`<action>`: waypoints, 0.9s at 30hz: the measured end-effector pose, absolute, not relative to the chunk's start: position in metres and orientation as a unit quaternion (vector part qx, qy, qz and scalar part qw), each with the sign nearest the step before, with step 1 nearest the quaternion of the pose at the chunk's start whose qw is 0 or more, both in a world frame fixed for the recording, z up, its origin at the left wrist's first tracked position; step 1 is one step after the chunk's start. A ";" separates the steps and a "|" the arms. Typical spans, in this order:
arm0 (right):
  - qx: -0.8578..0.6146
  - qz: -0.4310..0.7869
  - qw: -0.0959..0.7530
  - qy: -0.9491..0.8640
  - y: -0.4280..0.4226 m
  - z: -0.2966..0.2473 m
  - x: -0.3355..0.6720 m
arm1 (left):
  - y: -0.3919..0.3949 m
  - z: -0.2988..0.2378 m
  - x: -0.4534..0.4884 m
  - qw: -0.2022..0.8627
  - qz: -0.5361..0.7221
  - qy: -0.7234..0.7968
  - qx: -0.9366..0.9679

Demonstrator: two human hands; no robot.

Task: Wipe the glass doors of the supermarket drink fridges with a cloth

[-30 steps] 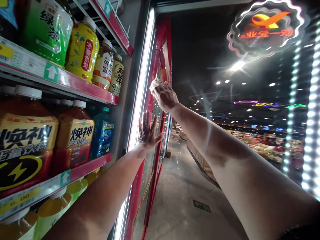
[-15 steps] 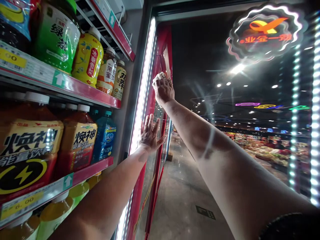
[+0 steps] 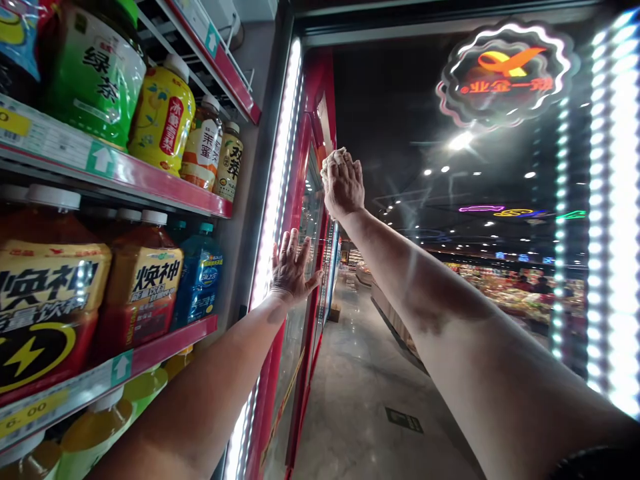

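My right hand (image 3: 347,190) reaches up and presses a crumpled whitish cloth (image 3: 332,159) against the glass door (image 3: 400,133). Its fingers are bent over the cloth, which shows at their upper left. Lower and to the left, my left hand (image 3: 293,270) has its fingers stretched and spread, near the white light strip (image 3: 280,160) at the door's left edge. It holds nothing; whether the palm touches the glass I cannot tell.
Shelves on the left carry several drinks, among them a green tea bottle (image 3: 97,73), a yellow bottle (image 3: 163,117) and a red-brown bottle (image 3: 145,280). A lit round sign (image 3: 507,77) sits at the upper right. Beyond the glass lie a shop floor (image 3: 360,400) and a red frame (image 3: 320,100).
My right hand has slid to the right with the cloth, away from the red frame. The left hand stays spread, and the view has shifted slightly to the right.
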State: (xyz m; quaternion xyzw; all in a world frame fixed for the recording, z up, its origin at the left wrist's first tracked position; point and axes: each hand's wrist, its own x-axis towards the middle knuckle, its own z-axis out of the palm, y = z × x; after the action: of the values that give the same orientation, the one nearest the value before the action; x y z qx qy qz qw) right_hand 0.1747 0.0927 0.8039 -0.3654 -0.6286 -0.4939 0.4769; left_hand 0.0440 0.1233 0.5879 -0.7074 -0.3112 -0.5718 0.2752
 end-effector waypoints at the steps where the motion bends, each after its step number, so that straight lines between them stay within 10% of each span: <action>1: -0.364 -0.495 0.470 -0.634 0.091 0.800 0.175 | 0.123 0.588 0.044 0.275 -0.573 -0.309 -0.707; 20: -0.376 -0.530 0.346 -0.676 0.051 0.770 0.225 | 0.132 0.586 0.043 0.313 -0.593 -0.262 -0.694; 27: -0.429 -0.520 0.460 -0.578 0.046 0.797 0.272 | 0.130 0.587 0.041 0.313 -0.571 -0.285 -0.703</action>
State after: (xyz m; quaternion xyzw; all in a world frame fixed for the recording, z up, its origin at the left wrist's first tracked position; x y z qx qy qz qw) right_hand 0.2720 0.0459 0.7974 -0.4288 -0.5777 -0.5200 0.4604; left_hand 0.0413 0.1300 0.5866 -0.7030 -0.2850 -0.5713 0.3134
